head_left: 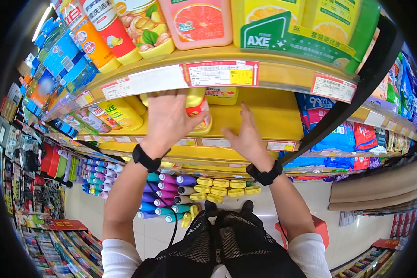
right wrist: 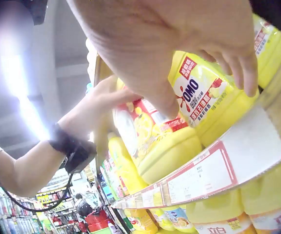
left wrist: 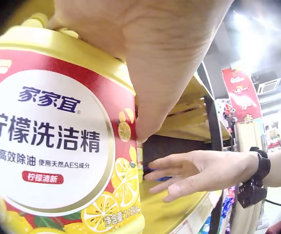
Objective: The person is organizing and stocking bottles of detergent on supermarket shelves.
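Note:
My left hand (head_left: pixel 167 116) grips a yellow dish soap bottle (left wrist: pixel 48 131) from above at its neck and shoulder, on the lower yellow shelf (head_left: pixel 268 116). In the left wrist view its red label with lemons and a white disc faces the camera, and the thumb lies down its side; the other fingers are partly hidden behind the bottle's top. My right hand (head_left: pixel 248 136) hovers just right of it with fingers spread and nothing in them. A yellow OMO bottle (right wrist: pixel 206 97) stands beside the held one, overlapped by my right hand in the right wrist view.
Close above the hands runs the upper shelf's edge with price tags (head_left: pixel 222 74), carrying large soap bottles (head_left: pixel 199 28). A dark post (head_left: pixel 329 125) borders the shelf on the right, with detergent bags (head_left: pixel 329 125) beyond. Several bottles (head_left: pixel 217 187) stand on the floor below.

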Tool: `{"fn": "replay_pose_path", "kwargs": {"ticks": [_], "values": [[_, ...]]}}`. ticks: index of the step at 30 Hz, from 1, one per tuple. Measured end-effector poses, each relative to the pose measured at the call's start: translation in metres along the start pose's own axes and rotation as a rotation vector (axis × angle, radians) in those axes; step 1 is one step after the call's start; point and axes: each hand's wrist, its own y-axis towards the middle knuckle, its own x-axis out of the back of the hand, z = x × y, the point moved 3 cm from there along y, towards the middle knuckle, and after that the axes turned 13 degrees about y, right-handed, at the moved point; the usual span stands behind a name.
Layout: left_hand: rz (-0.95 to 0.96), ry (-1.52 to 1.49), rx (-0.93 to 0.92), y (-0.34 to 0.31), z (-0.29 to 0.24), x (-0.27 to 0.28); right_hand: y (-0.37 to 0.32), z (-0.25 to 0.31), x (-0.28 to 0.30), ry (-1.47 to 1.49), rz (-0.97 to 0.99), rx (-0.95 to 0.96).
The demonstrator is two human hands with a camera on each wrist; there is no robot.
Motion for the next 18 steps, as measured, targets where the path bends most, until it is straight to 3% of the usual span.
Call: {"fn": "replay_pose_path", "kwargs": {"ticks": [5,8,11,15,18], "values": [[-0.058,-0.139,-0.064,0.027,-0.068,0.005,-0.015,0.011,0.024,-0.054,-0.019,0.020],[0.081,-0.270,-0.125,0.045,-0.109,0.001,-0.017,0.002,0.051,-0.018,-0.089,0.031],[-0.072,-0.358,-0.175,0.066,-0.140,-0.004,-0.018,-0.028,0.077,-0.022,-0.158,-0.050],[-0.110,-0.391,-0.201,0.090,-0.163,-0.031,-0.001,-0.063,0.100,-0.077,-0.219,-0.108],[0.153,-0.657,-0.172,0.110,-0.173,-0.074,0.022,-0.069,0.103,-0.219,-0.239,-0.121]]}}
